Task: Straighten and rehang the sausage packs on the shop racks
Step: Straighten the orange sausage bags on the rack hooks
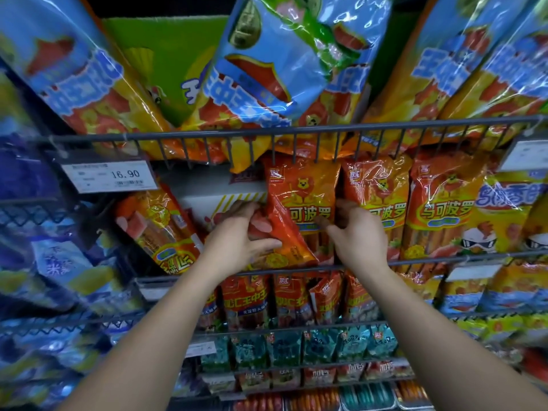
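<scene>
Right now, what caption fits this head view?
Left hand and right hand grip an orange sausage pack on the wire rack.

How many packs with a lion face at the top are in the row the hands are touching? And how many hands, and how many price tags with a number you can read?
Lion packs: 3
Hands: 2
Readable price tag: 1
Total: 6

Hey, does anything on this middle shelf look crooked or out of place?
Yes. The orange pack, gripped by the left hand and right hand, is creased and twisted along its left side, unlike the flat packs to its right. Farther left, another pack leans sideways.
</scene>
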The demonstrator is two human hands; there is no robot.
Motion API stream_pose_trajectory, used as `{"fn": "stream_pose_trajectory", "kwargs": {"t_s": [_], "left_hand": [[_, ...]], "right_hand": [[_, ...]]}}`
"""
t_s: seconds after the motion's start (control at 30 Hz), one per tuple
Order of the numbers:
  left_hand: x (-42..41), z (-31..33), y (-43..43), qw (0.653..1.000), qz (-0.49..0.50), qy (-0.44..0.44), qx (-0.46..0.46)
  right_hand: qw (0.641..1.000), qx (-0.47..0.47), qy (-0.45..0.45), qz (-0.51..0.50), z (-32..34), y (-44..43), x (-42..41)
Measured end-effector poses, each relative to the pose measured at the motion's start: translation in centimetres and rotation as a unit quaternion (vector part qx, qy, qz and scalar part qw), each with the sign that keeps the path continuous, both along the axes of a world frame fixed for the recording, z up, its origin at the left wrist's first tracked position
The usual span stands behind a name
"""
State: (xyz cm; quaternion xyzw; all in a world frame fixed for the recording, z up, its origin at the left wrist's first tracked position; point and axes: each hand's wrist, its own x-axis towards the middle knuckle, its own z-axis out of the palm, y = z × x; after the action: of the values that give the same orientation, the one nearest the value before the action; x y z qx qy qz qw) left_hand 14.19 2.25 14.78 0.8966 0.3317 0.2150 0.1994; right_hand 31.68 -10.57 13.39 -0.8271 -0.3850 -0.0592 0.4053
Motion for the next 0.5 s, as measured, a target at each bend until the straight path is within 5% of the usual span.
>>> {"fn": "stream_pose_trajectory", "kwargs": {"t_s": [0.5], "left_hand": [[-1.4,1.3,-0.2,0.980,0.062,-0.153,-0.111]], "right_hand": [[0.991,0.068,0.068,0.096,-0.3,-1.0,1.3]]}}
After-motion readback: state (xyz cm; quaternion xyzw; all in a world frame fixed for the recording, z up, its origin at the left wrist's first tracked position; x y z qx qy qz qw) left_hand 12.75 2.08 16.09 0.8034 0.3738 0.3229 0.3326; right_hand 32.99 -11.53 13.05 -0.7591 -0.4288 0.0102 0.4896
